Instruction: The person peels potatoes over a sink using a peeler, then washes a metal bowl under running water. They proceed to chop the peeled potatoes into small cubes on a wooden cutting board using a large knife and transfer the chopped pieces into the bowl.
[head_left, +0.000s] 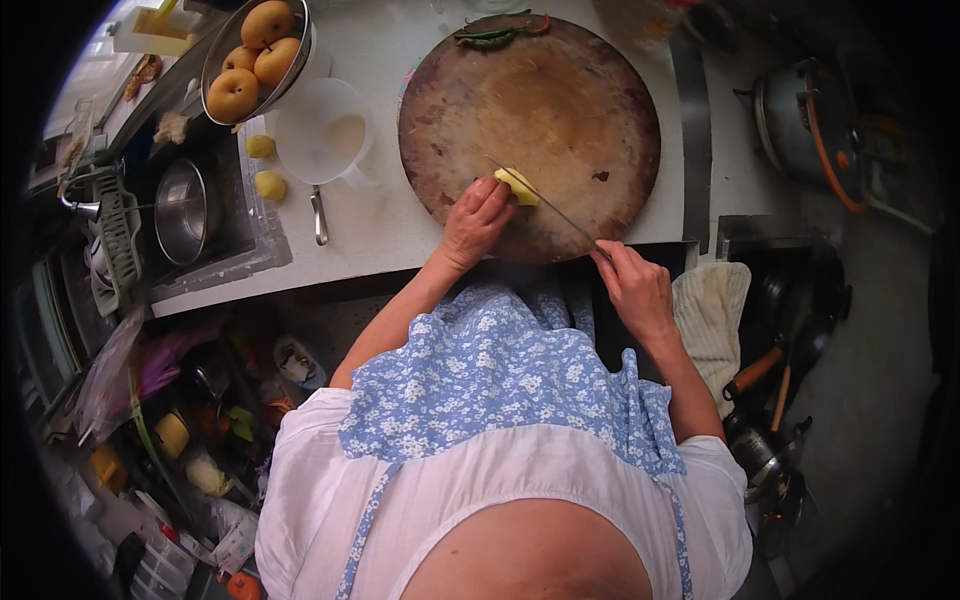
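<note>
A large round wooden chopping block (562, 105) lies on the white counter in front of me. On its near part rests a piece of pale yellow peeled potato (519, 187). My left hand (478, 214) grips the potato from the left, fingers bent over its side. With my right hand (636, 289) I hold a kitchen knife (562, 213) by its handle at the block's near right edge. Its blade runs up and left along the potato; whether it has cut in is hard to tell. Green and red chili peppers (495, 35) lie at the block's far edge.
Left of the block stand a translucent plastic bowl (289, 150) with a handle, a peeler (319, 217) and two peeled potatoes (270, 185). Beyond is a metal colander of round brown-yellow fruit (232, 96). The sink holds a steel basin (180, 214). A lidded pot (780, 120) stands right.
</note>
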